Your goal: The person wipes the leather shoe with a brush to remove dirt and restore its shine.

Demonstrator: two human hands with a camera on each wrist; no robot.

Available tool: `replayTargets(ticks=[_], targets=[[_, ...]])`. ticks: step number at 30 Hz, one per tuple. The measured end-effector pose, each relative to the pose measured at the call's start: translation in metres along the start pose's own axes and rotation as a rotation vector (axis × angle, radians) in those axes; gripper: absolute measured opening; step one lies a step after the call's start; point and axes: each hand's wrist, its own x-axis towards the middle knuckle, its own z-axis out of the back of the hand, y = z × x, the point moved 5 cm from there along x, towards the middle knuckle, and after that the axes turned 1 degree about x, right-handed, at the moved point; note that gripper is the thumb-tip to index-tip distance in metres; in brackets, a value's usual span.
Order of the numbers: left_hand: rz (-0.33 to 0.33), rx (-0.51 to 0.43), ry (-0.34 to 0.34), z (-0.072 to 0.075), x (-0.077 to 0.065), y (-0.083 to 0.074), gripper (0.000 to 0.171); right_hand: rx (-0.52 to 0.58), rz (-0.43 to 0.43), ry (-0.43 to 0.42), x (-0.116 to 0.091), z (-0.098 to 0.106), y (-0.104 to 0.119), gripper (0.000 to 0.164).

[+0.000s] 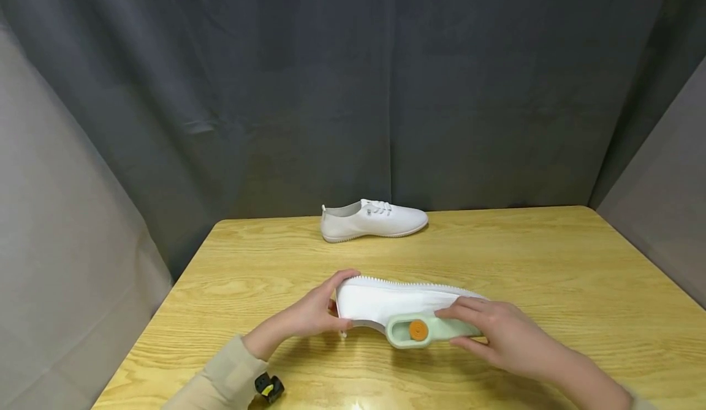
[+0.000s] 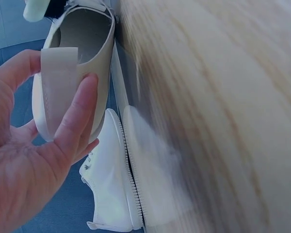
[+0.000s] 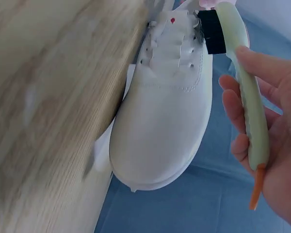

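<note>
A white lace-up shoe [image 1: 375, 299] is held tilted on its side over the wooden table, its sole edge facing away. My left hand [image 1: 309, 313] grips it at the heel, thumb on the near side. In the left wrist view, fingers and thumb pinch the heel [image 2: 58, 97] from both sides. My right hand [image 1: 504, 339] holds a pale green shoe brush [image 1: 455, 329] with an orange round piece in its head. In the right wrist view, dark bristles [image 3: 212, 33] touch the shoe's side by the lace holes. The palm hides part of the handle.
Another white shoe [image 1: 388, 221] stands upright near the table's back edge, toe to the right. A small black and yellow object [image 1: 269, 387] is beside the left sleeve. Dark curtain [image 1: 309, 91] hangs behind the wooden table [image 1: 551, 257]; pale cloth hangs at both sides.
</note>
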Motion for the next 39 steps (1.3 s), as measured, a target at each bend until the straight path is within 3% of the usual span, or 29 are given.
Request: replayTargets(ticks=[3,9,15,18,26,30,35,39], targets=[[0.008,-0.014,0.004,-0.001,0.000,0.001,0.087,-0.010,-0.063,-0.011,-0.001,0.000,-0.009,0.046],[0.033,-0.034,0.010,-0.002,0.000,0.003,0.087,-0.053,-0.274,-0.031,-0.004,0.009,-0.032,0.041],[0.036,-0.026,0.012,-0.002,0.000,0.002,0.086,-0.148,-0.357,-0.075,-0.006,0.022,-0.042,0.041],[0.028,-0.012,0.012,-0.002,0.000,0.001,0.086,-0.130,-0.330,-0.080,-0.007,0.024,-0.037,0.042],[0.025,0.020,-0.015,0.001,0.000,0.000,0.083,-0.069,-0.116,-0.083,-0.005,0.015,-0.008,0.049],[0.030,0.015,-0.021,0.001,0.000,0.001,0.083,-0.071,-0.073,-0.062,-0.005,0.009,-0.003,0.049],[0.032,0.012,-0.017,0.001,0.000,0.002,0.083,-0.098,-0.176,-0.061,-0.009,0.013,-0.015,0.050],[0.042,0.023,-0.016,0.001,-0.001,0.003,0.082,-0.146,-0.272,-0.112,-0.015,0.023,-0.031,0.048]])
